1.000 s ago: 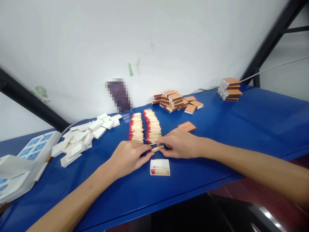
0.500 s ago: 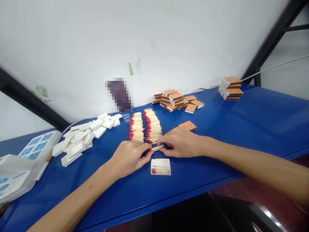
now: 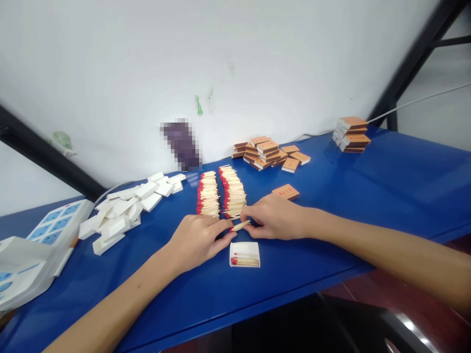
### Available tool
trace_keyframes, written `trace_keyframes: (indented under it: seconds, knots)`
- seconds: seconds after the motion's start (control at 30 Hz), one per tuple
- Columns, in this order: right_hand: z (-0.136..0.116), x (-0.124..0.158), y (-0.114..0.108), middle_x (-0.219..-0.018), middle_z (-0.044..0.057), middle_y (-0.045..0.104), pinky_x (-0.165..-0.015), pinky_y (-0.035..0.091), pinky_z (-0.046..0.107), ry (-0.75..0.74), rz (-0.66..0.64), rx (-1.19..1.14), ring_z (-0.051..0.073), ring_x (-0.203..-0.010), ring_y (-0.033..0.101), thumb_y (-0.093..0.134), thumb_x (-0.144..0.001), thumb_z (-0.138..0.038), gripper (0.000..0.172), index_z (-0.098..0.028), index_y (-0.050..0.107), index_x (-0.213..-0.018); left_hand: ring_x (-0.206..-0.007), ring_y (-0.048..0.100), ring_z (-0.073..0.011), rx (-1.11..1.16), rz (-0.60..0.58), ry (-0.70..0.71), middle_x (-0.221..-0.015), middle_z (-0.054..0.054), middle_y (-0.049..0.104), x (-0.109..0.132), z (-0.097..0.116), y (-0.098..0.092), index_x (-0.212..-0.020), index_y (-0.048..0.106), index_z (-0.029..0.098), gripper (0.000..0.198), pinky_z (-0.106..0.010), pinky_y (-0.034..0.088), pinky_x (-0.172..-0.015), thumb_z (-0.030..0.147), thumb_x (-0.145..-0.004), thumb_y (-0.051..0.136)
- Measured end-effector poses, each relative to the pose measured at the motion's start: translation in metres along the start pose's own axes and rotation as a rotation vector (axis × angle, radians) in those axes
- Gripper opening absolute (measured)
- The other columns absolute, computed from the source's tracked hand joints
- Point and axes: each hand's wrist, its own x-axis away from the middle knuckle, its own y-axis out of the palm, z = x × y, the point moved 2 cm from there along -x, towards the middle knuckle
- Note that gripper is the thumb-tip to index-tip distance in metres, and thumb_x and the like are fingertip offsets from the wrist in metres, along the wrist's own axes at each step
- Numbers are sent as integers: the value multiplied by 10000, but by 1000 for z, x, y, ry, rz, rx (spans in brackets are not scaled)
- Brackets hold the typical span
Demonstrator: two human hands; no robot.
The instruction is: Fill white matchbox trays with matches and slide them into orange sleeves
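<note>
Between my two hands lies a small bundle of matches (image 3: 241, 225), red heads to the left. The thumb and forefinger of my left hand (image 3: 200, 240) pinch the head end. My right hand (image 3: 274, 215) grips the plain end with thumb and forefinger. Just below, a white matchbox tray (image 3: 245, 247) lies on the table with several matches along its near side. Beyond my hands are two long piles of matches, a left pile (image 3: 209, 193) and a right pile (image 3: 233, 191), heads facing left. An orange matchbox sleeve (image 3: 286, 191) lies behind my right hand.
White empty trays (image 3: 125, 206) are heaped at the left beside a power strip (image 3: 59, 225). Orange matchboxes (image 3: 267, 152) are piled by the wall, and a neat stack of them (image 3: 353, 135) stands farther right. The blue table's front edge (image 3: 235, 317) is near me.
Both hands keep hold of the match bundle. The left fingertips have shifted very slightly to the right; all else stays in place.
</note>
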Motion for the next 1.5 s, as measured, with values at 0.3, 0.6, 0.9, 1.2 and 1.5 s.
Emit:
trace_keyframes:
  seconds: [0.3,0.6,0.9,1.2,1.5]
  knots:
    - [-1,1,0,-658,-10,603,-578,240,254,-39,30,-7,115,-591,516,580,-885,-239,91,-175,604,-825,-491,589,-133,48,-66,-43,-637,15,659,-4,7,-5,-946,670,181,240,-236,375,-491,303,-1019,476]
    - [-1,2,-2,-650,-12,601,-576,245,251,-88,34,-40,112,-582,519,558,-893,-227,85,-177,621,-865,-507,597,-147,-23,-85,10,-645,6,646,-5,8,-4,-875,617,180,301,-251,369,-489,307,-1048,404]
    - [1,1,2,-669,-7,604,-587,256,250,-27,15,-15,110,-587,516,586,-893,-245,82,-174,602,-853,-564,648,-183,-111,-140,6,-690,-11,679,-3,8,-5,-927,600,187,302,-263,397,-510,319,-1067,366]
    - [0,-1,2,-629,-27,553,-574,226,256,-56,39,-27,98,-552,451,585,-878,-215,83,-172,591,-807,-755,611,-213,-141,-99,104,-804,-39,661,-8,10,-7,-903,604,170,286,-325,491,-639,305,-1059,408]
    - [-3,-1,-1,-610,-27,540,-570,219,260,-61,52,-22,102,-544,444,567,-885,-218,117,-173,584,-779,-797,622,-224,-144,-131,67,-850,-78,668,-9,10,-7,-945,617,147,313,-343,524,-691,290,-1068,368]
